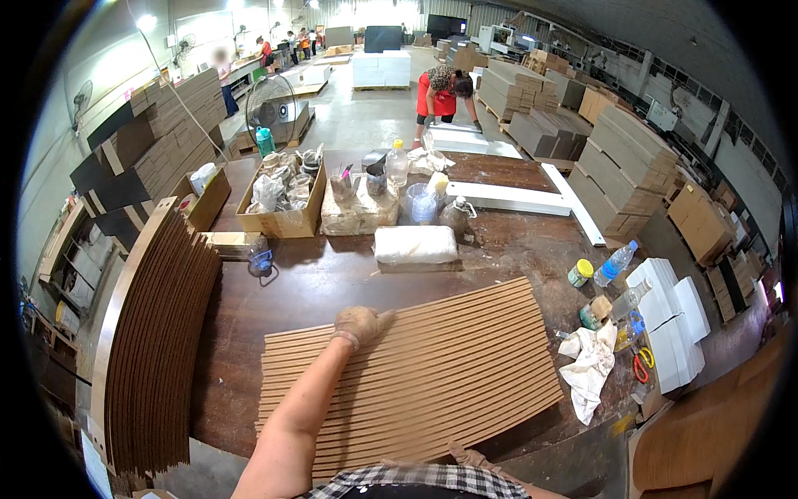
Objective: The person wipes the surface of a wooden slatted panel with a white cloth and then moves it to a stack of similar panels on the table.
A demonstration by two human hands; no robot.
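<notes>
Many long tan strips (416,374) lie side by side on the dark brown table (291,291), fanned into a slightly curved slab. My left hand (357,324), in a brownish glove, reaches over to their far edge and touches it. Its fingers are partly smeared by motion, so I cannot tell whether they grip. My right hand (470,456), also gloved, is low at the strips' near edge, mostly hidden by my checked clothing. A white wrapped roll (416,245) lies beyond the strips.
At left stands a tall row of brown strips (150,349). A cardboard box (283,218) with cups sits at the back. Bottles (615,264), a white rag (590,366) and scissors (642,363) lie right. A person in a red apron (440,96) bends over white boards beyond.
</notes>
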